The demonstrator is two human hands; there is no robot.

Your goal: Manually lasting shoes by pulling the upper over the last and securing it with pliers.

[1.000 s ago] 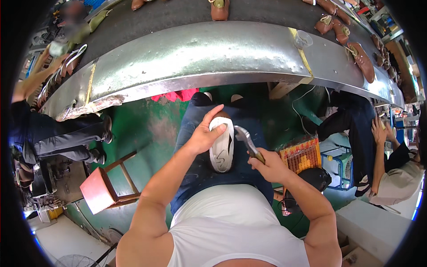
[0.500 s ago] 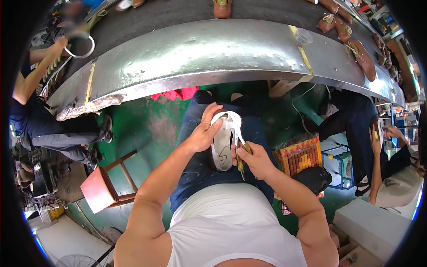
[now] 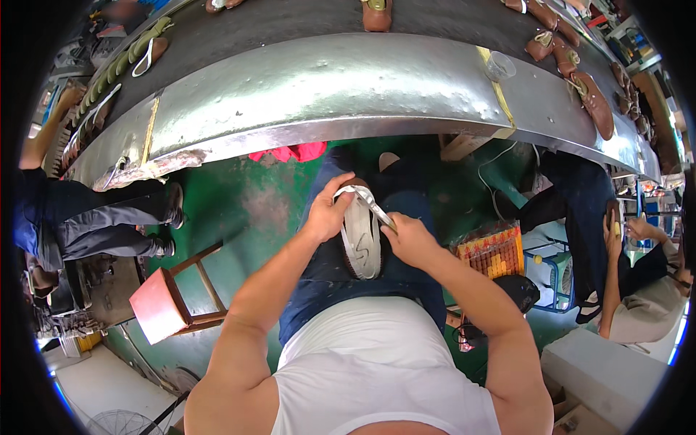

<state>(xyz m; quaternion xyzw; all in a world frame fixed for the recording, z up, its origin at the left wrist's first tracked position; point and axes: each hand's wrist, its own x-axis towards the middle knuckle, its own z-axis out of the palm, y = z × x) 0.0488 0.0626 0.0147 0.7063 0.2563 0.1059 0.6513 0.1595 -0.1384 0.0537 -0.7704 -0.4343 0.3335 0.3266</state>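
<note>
A shoe (image 3: 361, 243) lies sole-up on my lap, its pale underside bearing a dark scrawled mark and a bit of brown showing at the toe. My left hand (image 3: 326, 214) is closed round the toe's left side, thumb and fingers pinching a white strip (image 3: 346, 190) at the edge. In my closed right hand (image 3: 413, 238) is a metal tool that looks like pliers (image 3: 378, 212). Its silver head reaches up to the toe beside my left fingertips. My fingers hide the handles, and I cannot make out what the jaws grip.
Ahead runs a metal-edged conveyor (image 3: 319, 85) carrying several brown shoes (image 3: 593, 101). A pink-topped stool (image 3: 158, 308) stands at the left; a beaded seat cover (image 3: 493, 252) and black bag (image 3: 513, 292) are at the right. Other people sit at both sides.
The pliers' head has come up to the shoe's toe; before, its yellowish handles showed pointing down. The white strip's loose loop has shrunk from view. The person at left has lowered a white-rimmed piece.
</note>
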